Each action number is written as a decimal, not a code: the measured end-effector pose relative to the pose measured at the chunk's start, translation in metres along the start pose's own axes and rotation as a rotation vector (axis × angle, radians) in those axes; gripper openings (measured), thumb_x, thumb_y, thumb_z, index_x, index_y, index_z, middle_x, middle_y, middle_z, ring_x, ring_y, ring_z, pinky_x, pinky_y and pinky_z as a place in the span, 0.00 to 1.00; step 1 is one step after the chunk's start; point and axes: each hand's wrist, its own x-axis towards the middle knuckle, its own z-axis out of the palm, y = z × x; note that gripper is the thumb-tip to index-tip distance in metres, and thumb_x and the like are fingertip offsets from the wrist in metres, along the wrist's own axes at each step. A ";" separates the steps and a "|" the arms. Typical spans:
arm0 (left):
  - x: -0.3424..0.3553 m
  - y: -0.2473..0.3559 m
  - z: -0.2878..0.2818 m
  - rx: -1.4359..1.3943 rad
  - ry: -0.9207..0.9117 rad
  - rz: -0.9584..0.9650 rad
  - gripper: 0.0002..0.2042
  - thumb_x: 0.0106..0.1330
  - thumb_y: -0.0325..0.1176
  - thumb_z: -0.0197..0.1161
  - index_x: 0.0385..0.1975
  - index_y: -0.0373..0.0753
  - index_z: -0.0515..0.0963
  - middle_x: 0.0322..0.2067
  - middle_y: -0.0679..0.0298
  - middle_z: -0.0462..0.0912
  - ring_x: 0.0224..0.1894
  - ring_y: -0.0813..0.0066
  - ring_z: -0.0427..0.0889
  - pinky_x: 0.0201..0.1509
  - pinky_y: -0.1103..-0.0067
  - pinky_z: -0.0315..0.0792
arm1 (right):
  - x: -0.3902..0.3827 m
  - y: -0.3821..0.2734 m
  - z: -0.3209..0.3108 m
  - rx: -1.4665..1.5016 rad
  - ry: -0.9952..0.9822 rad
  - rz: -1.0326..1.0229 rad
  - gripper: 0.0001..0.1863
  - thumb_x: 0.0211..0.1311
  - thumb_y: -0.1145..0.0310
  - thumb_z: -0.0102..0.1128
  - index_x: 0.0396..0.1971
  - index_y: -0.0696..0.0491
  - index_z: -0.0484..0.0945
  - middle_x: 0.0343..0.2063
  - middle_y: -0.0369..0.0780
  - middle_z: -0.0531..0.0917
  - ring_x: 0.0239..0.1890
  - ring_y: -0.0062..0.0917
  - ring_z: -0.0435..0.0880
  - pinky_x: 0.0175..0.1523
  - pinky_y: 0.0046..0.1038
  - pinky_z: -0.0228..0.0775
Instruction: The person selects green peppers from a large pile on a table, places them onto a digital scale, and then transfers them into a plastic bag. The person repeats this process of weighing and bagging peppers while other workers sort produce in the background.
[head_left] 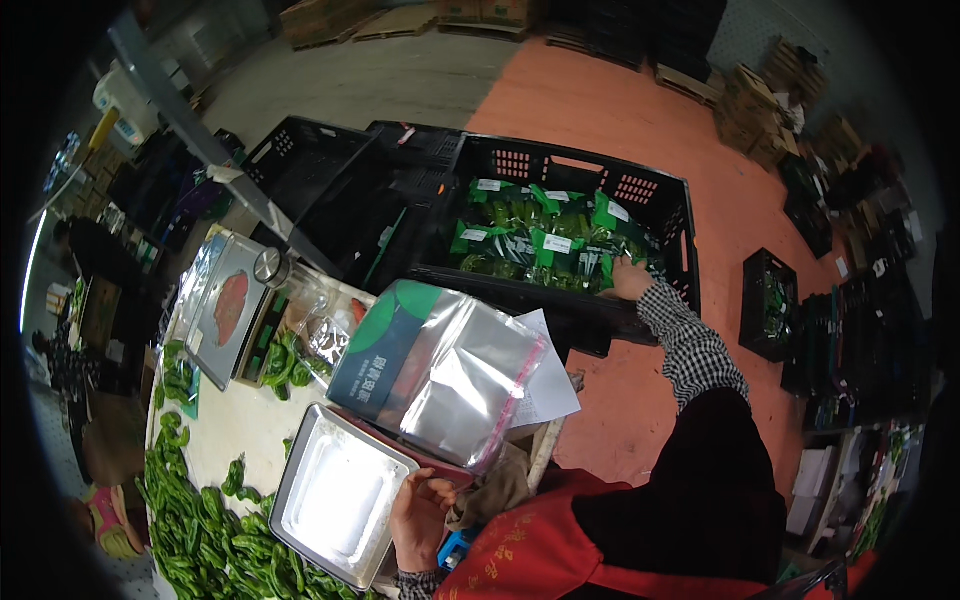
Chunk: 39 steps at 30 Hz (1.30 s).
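My right hand reaches into a black plastic crate holding several green-labelled bags of vegetables, its fingers curled on the bag at the right end. My left hand rests at the right rim of a shallow metal tray, fingers bent and loosely apart. Just beyond the tray lies a stack of clear plastic bags with a green printed panel, over a white paper sheet. Loose green peppers cover the near left of the white tabletop. A scale stands at the table's far left.
Empty black crates adjoin the filled one, behind a metal post. Another packed crate sits on the orange floor at right. Cardboard boxes stand at back right. A dark figure, apparently a person, is at far left.
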 end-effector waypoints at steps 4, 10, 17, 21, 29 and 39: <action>-0.011 0.001 0.002 0.038 0.016 0.086 0.22 0.76 0.49 0.57 0.55 0.33 0.76 0.39 0.51 0.85 0.41 0.63 0.83 0.48 0.70 0.76 | 0.004 -0.017 -0.022 0.086 0.056 -0.012 0.41 0.65 0.40 0.64 0.56 0.68 0.77 0.59 0.57 0.78 0.50 0.47 0.85 0.53 0.44 0.82; -0.040 0.003 -0.015 0.027 -0.006 0.142 0.17 0.82 0.42 0.49 0.54 0.34 0.76 0.39 0.58 0.85 0.39 0.70 0.83 0.49 0.73 0.77 | -0.004 -0.070 -0.069 0.266 0.757 -0.457 0.29 0.67 0.60 0.63 0.63 0.61 0.74 0.61 0.56 0.78 0.63 0.51 0.76 0.68 0.43 0.69; -0.115 -0.028 -0.033 -0.108 0.280 0.317 0.15 0.82 0.42 0.51 0.48 0.36 0.78 0.36 0.62 0.86 0.37 0.75 0.84 0.44 0.76 0.79 | -0.098 -0.270 -0.109 0.609 0.204 -1.127 0.23 0.70 0.72 0.60 0.62 0.64 0.75 0.50 0.49 0.86 0.46 0.29 0.87 0.53 0.30 0.78; -0.165 -0.055 -0.063 -0.171 0.434 0.383 0.14 0.82 0.42 0.51 0.48 0.38 0.78 0.34 0.62 0.86 0.35 0.76 0.85 0.43 0.77 0.79 | -0.205 -0.368 -0.081 0.451 0.102 -1.465 0.22 0.64 0.73 0.64 0.58 0.60 0.79 0.43 0.48 0.87 0.42 0.32 0.87 0.49 0.31 0.78; -0.262 -0.137 -0.142 -0.384 0.925 0.574 0.16 0.80 0.41 0.54 0.57 0.36 0.71 0.42 0.58 0.83 0.41 0.69 0.84 0.43 0.75 0.80 | -0.439 -0.483 0.039 0.175 -0.546 -1.828 0.22 0.65 0.67 0.65 0.57 0.61 0.79 0.48 0.50 0.86 0.48 0.36 0.88 0.54 0.34 0.79; -0.330 -0.177 -0.237 -0.692 1.185 0.984 0.32 0.74 0.27 0.57 0.72 0.37 0.46 0.47 0.57 0.79 0.46 0.70 0.82 0.49 0.75 0.80 | -0.533 -0.578 0.229 0.223 -1.298 -0.942 0.40 0.70 0.60 0.67 0.74 0.55 0.57 0.57 0.47 0.78 0.44 0.30 0.87 0.50 0.35 0.83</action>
